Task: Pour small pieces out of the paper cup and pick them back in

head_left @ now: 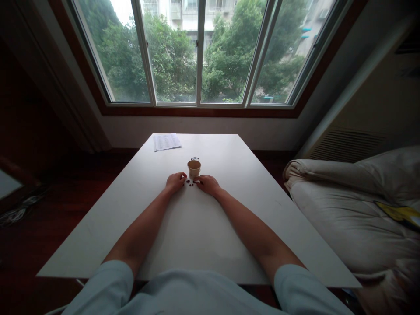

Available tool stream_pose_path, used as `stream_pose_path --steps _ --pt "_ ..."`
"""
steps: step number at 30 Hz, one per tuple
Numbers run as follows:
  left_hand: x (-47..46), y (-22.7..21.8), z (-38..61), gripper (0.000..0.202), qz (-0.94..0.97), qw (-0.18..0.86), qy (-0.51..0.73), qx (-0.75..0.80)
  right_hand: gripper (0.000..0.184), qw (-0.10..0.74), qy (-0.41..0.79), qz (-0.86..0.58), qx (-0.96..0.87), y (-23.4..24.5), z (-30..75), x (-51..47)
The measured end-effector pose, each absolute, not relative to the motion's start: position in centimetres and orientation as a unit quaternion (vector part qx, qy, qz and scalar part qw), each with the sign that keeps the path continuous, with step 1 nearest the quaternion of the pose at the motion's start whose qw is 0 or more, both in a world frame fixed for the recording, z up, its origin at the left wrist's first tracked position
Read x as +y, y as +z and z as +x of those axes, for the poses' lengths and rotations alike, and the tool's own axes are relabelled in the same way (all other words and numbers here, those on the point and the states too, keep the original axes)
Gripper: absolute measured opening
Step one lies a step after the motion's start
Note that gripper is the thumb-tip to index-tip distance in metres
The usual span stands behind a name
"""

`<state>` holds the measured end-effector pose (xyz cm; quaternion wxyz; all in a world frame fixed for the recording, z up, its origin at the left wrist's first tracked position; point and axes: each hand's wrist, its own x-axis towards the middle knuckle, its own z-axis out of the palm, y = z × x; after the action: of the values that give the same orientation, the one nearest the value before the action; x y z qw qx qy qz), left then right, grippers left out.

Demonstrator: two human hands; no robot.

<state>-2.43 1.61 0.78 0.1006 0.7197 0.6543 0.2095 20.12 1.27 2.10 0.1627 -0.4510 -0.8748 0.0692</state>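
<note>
A small brown paper cup point(194, 168) stands upright near the middle of a white table point(229, 218). Just in front of it lie several small dark bits point(190, 182), like beans. My left hand point(175, 181) rests on the table left of them, fingers curled and pinched together near the bits. My right hand point(207, 184) rests to their right, its fingertips pinched at one dark bit. Both forearms lie stretched across the tabletop. What each pinch holds is too small to make out.
A sheet of printed paper point(167, 141) lies at the table's far left corner. A small dark ring-like object point(194, 159) sits behind the cup. A white padded sofa or bedding point(357, 210) is to the right. A large window point(200, 52) faces trees.
</note>
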Motion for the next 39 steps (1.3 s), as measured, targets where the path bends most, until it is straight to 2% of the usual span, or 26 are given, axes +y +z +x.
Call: stream_pose_path --steps 8,16,23,34,39 --pt "1.4 1.4 -2.4 0.028 0.747 0.125 0.211 0.618 0.027 0.195 0.099 -0.438 -0.872 1.9 20.0 1.2" --pt "0.8 2.3 -2.0 0.031 0.734 0.135 0.256 0.615 0.022 0.185 0.091 -0.453 -0.867 2.3 19.9 0.8" --pt "-0.2 2.6 -1.2 0.027 0.795 0.118 0.199 0.560 0.018 0.181 0.074 -0.445 -0.874 2.0 19.8 1.0" --pt "-0.8 3.0 -0.6 0.024 0.819 0.115 0.177 0.534 0.021 0.215 0.078 -0.444 -0.866 1.7 19.7 1.2" --pt "-0.8 3.0 -0.6 0.023 0.809 0.116 0.185 0.546 0.018 0.199 0.093 -0.444 -0.868 1.9 19.8 1.0"
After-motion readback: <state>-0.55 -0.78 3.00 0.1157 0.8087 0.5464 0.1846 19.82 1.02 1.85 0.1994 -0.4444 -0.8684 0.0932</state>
